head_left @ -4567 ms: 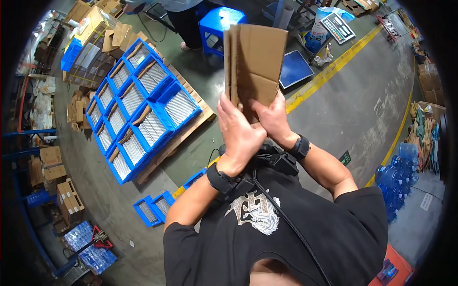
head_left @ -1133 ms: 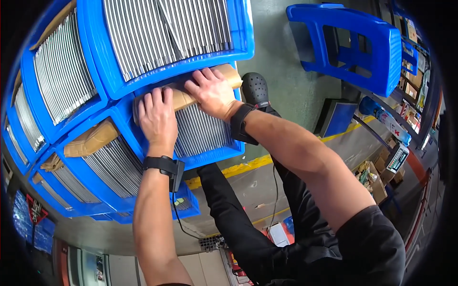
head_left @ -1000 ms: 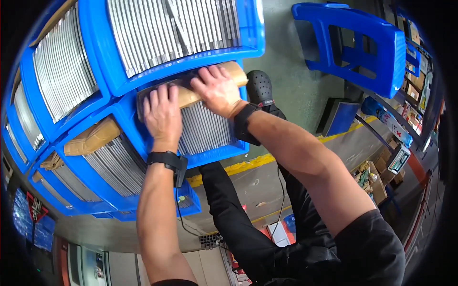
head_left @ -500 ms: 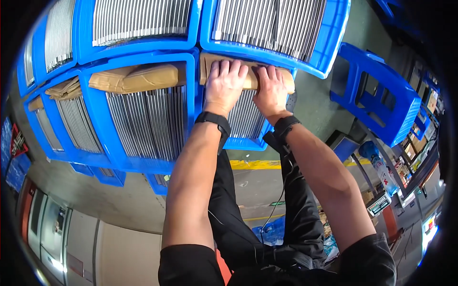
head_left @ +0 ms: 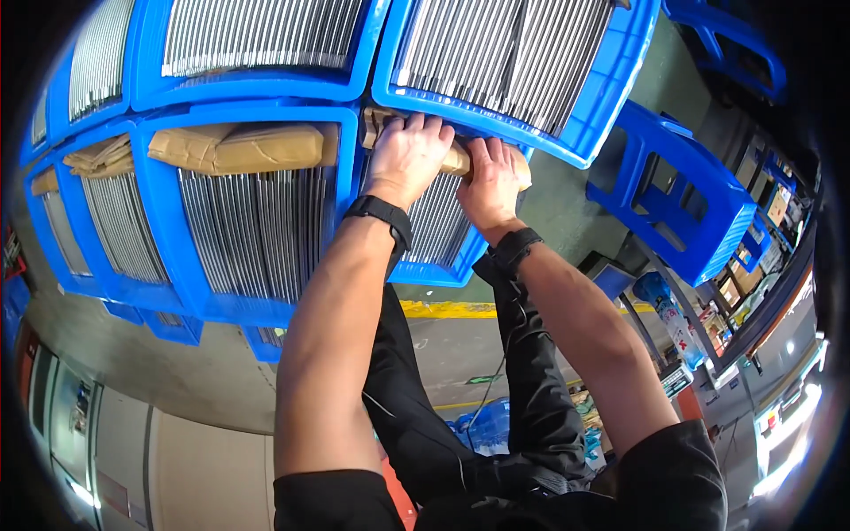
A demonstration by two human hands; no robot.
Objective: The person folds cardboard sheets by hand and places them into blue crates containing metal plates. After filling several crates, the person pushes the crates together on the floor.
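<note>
A folded wad of brown paper [head_left: 456,161] lies along the far side of a blue crate [head_left: 434,273], above a row of slim silvery metal pieces [head_left: 436,217]. My left hand [head_left: 409,161] grips the left part of the wad, fingers bent over its top. To its right, my right hand [head_left: 492,188] holds the other end, fingertips curled over the far side. Both thumbs are mostly hidden. The lip of an upper crate [head_left: 496,111] overhangs the wad and covers part of it.
More blue crates [head_left: 257,111] of metal pieces stand stacked at left, several topped with brown paper [head_left: 266,149]. A blue plastic stool [head_left: 708,208] is at right, beside a frame with a large water bottle [head_left: 677,332]. A yellow line [head_left: 443,310] crosses the floor.
The view has shifted, so the crates sit farther left in it. Both hands stay on the brown paper, and less of it shows between and around them.
</note>
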